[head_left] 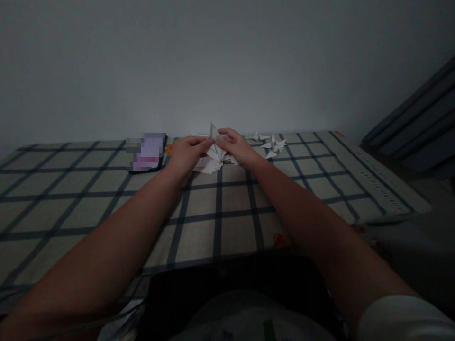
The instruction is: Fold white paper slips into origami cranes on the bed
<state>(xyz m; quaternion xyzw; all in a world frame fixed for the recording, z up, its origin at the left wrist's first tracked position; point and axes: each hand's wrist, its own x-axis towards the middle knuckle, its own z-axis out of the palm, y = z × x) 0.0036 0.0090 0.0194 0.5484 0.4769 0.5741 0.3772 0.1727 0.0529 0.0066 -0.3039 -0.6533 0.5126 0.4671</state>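
Note:
Between my two hands is a piece of folded white paper [217,152], with creases fanning out and one pointed tip standing up. My left hand [189,150] pinches its left side with thumb and fingers. On the other side my right hand [236,146] grips the paper, thumb in front and fingers partly behind it. Below the folded piece lies a stack of white paper sheets [207,166] on the checked cloth, partly covered by my hands. Right of my right hand sit several small folded paper pieces with pointed ends [273,146].
A phone [148,152] with a lit, blurred screen lies to the left. The checked tablecloth [199,203] covers the table, which meets a plain wall [227,66] at the back. A dark curtain [419,118] hangs at the right.

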